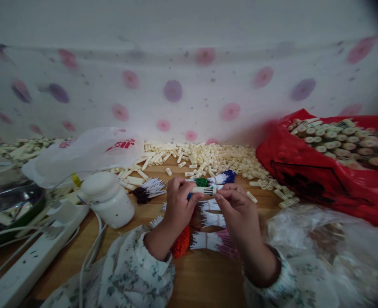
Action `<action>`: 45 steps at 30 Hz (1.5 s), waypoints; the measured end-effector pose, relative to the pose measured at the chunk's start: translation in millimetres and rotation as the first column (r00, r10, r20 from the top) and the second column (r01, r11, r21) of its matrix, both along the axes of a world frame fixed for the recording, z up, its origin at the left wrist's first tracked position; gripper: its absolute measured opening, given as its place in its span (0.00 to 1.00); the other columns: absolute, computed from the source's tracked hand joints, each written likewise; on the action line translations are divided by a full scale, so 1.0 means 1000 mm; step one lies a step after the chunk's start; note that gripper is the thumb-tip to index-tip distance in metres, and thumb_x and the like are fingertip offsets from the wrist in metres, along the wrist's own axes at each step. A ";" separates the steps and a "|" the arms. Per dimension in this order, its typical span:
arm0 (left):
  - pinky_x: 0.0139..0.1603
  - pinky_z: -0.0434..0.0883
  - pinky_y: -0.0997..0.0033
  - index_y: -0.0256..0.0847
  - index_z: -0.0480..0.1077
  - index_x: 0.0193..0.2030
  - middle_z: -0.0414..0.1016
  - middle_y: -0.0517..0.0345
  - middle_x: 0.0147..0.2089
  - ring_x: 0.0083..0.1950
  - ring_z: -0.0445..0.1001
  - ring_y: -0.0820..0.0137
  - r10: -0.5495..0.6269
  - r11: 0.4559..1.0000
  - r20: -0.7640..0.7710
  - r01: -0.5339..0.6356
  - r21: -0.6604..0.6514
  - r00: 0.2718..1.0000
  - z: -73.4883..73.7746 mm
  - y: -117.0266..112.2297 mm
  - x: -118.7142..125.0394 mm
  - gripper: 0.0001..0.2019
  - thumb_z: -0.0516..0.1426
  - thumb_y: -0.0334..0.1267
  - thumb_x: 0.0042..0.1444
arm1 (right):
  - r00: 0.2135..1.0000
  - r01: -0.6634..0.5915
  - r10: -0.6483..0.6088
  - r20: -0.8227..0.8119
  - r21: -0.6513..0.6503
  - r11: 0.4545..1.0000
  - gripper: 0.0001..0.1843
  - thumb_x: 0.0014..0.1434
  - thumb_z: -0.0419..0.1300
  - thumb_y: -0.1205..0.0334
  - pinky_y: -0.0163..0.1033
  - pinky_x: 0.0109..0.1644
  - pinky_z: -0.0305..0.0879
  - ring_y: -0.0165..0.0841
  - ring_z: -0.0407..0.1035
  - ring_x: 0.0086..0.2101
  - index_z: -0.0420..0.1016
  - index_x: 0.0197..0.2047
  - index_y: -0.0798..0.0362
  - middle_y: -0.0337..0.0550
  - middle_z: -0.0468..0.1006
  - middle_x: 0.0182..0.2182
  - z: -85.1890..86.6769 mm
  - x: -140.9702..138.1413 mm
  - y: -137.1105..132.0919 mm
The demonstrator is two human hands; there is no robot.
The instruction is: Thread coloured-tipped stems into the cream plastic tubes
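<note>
My left hand (pixel 180 201) is closed around a cream multi-colour pen barrel (pixel 204 190) with dark slots, held almost level above the table. A bit of blue shows by my left fingers. At the barrel's right end, the thumb and fingers of my right hand (pixel 236 207) pinch together; any small part between them is hidden. Beneath and around my hands lie bundles of thin white pen refills with coloured ends: dark refills (pixel 148 190), green refills (pixel 201 182), blue refills (pixel 226 176), orange-red refills (pixel 181 242) and pink refills (pixel 222 243).
Loose cream pen parts (pixel 214 158) are heaped along the wall. A red bag (pixel 304 179) of slotted barrels stands right, above a clear plastic bag (pixel 330 244). Left are a white jar (pixel 110 201), a power strip (pixel 37 256), cables and a white bag (pixel 89 152).
</note>
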State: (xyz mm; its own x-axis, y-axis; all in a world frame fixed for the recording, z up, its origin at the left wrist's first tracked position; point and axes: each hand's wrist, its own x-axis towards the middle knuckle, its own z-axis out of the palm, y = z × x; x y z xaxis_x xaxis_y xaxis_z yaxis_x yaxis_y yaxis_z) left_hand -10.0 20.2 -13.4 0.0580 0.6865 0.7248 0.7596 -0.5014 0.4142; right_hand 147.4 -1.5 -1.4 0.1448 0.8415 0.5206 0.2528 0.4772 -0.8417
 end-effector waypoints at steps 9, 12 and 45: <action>0.47 0.64 0.60 0.38 0.73 0.37 0.65 0.51 0.38 0.44 0.65 0.60 -0.011 0.993 0.052 0.017 -0.117 0.999 -0.004 0.004 -0.002 0.16 0.53 0.49 0.59 | 0.991 -0.101 0.093 -0.097 -0.073 0.992 0.05 0.55 0.61 0.61 0.40 0.43 0.64 0.33 0.67 0.38 0.78 0.32 0.51 0.42 0.72 0.35 -0.007 0.002 0.015; 0.46 0.65 0.63 0.38 0.72 0.36 0.66 0.52 0.37 0.43 0.66 0.62 -0.069 0.978 0.128 0.092 -0.187 0.989 -0.004 0.006 -0.001 0.15 0.52 0.47 0.60 | 0.991 -0.099 0.093 -0.096 -0.059 0.993 0.05 0.55 0.61 0.61 0.40 0.43 0.64 0.33 0.67 0.38 0.80 0.34 0.49 0.41 0.72 0.35 -0.007 0.003 0.014; 0.42 0.64 0.68 0.40 0.71 0.34 0.66 0.56 0.35 0.40 0.66 0.65 -0.362 0.805 0.508 0.537 -0.253 0.781 0.002 0.007 -0.003 0.23 0.53 0.60 0.54 | 0.963 -0.075 -0.025 0.267 0.355 0.932 0.19 0.58 0.52 0.77 0.42 0.45 0.66 0.33 0.64 0.43 0.70 0.50 0.52 0.47 0.67 0.42 0.011 -0.006 -0.026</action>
